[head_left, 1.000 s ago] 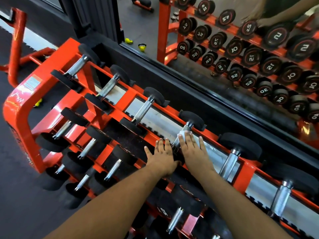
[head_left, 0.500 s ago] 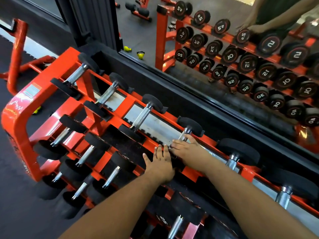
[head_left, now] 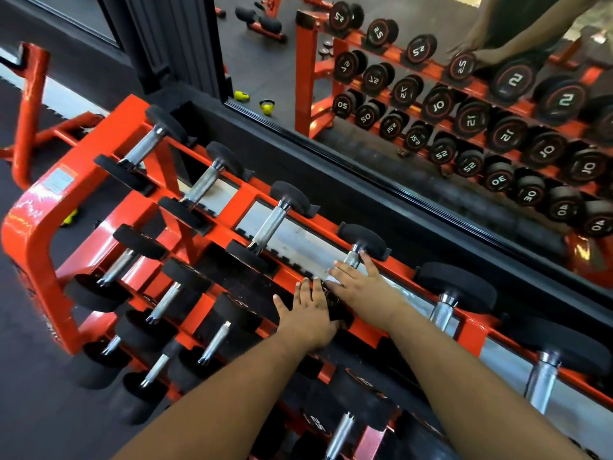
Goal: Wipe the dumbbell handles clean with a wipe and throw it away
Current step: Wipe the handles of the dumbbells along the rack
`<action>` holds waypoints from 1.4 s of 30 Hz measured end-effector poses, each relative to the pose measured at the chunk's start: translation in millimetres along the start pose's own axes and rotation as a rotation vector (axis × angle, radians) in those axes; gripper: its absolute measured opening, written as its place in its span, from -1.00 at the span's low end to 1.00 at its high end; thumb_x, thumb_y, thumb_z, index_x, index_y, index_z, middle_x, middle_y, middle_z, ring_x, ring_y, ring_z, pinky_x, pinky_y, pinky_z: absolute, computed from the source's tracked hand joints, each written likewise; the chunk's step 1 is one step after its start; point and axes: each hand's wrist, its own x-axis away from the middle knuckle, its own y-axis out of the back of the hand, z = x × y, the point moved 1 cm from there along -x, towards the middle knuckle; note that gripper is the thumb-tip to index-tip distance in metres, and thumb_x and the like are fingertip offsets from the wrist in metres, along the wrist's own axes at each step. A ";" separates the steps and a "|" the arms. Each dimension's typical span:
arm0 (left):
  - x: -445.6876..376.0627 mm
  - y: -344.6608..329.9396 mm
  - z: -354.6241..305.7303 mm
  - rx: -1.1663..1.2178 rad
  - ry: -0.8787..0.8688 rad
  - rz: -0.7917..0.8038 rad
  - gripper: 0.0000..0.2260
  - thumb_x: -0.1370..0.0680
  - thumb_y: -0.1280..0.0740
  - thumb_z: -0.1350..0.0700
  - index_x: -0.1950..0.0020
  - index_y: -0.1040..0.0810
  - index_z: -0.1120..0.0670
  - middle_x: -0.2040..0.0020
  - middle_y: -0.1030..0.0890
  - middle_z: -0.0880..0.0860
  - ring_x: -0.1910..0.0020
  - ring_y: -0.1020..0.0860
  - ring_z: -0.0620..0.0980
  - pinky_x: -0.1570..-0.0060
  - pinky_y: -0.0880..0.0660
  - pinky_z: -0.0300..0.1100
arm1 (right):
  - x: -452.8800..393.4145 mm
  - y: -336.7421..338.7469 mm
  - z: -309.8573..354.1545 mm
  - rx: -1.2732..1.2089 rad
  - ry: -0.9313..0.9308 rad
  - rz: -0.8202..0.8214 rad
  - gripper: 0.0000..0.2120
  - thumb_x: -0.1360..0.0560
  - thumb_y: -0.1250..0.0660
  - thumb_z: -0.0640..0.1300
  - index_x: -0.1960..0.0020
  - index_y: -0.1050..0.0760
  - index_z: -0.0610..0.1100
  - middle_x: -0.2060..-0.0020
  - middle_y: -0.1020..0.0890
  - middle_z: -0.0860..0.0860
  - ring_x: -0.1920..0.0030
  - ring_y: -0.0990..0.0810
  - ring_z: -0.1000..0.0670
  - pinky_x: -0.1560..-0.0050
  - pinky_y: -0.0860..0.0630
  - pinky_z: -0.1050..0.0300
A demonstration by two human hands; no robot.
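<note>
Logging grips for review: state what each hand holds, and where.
The right hand grips the dumbbell handle around its near part. The left hand rests flat on that dumbbell's near head, gripping nothing.

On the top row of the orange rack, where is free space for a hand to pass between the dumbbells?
Open gaps lie between the dumbbell handles left of the right hand, and between it and the next handle to its right. Around the left hand the black heads sit crowded.

A tiered orange steel rack point(head_left: 83, 180) carries black-ended dumbbells with knurled chrome handles point(head_left: 270, 225) along its sloping rails.
</note>
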 end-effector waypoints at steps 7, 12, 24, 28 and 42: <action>0.3 1.7 0.5 -0.007 -0.005 0.026 -0.11 -0.63 -0.15 -0.29 -0.61 0.39 0.10 -0.64 0.32 0.15 -0.62 0.32 0.12 -0.45 0.32 0.44 | 8.2 4.6 -14.0 0.054 -0.011 -0.058 -0.41 -0.55 -0.20 -0.19 -0.57 -0.24 -0.05 -0.54 -0.31 -0.11 -0.57 -0.21 -0.13 -0.52 -0.11 -0.36; 1.1 2.7 0.0 -0.014 -0.003 0.030 -0.10 -0.63 -0.14 -0.31 -0.61 0.40 0.11 -0.64 0.33 0.15 -0.62 0.32 0.12 -0.45 0.31 0.44 | -13.0 11.5 4.2 0.100 -0.241 -0.012 -0.47 -0.59 -0.19 -0.14 -0.54 -0.22 -0.15 -0.54 -0.27 -0.18 -0.58 -0.15 -0.19 -0.53 -0.07 -0.24; -3.5 -2.9 1.8 -0.028 -0.003 0.014 -0.08 -0.62 -0.12 -0.35 -0.60 0.41 0.11 -0.64 0.34 0.15 -0.62 0.33 0.12 -0.45 0.31 0.44 | 5.7 -0.5 -4.3 0.054 -0.338 -0.039 -0.34 -0.58 -0.07 -0.20 -0.64 0.04 -0.11 -0.63 -0.02 -0.14 -0.62 0.02 -0.14 -0.55 -0.09 -0.25; -2.2 -1.7 1.3 -0.004 -0.005 0.013 -0.09 -0.62 -0.15 -0.32 -0.61 0.39 0.11 -0.64 0.31 0.14 -0.62 0.31 0.11 -0.44 0.31 0.42 | 3.0 -12.8 21.0 -0.028 -0.332 -0.010 -0.32 -0.57 -0.26 -0.13 -0.62 -0.08 -0.12 -0.61 -0.12 -0.14 -0.61 -0.06 -0.13 -0.46 -0.20 -0.25; -2.1 -1.2 1.7 0.025 -0.013 0.011 -0.15 -0.65 -0.14 -0.24 -0.62 0.38 0.10 -0.65 0.29 0.14 -0.63 0.29 0.12 -0.46 0.30 0.41 | 22.9 -4.1 25.2 -0.111 -0.197 -0.173 -0.44 -0.41 -0.49 -0.12 -0.40 -0.50 0.03 -0.40 -0.53 0.00 -0.44 -0.46 -0.05 -0.31 -0.44 -0.19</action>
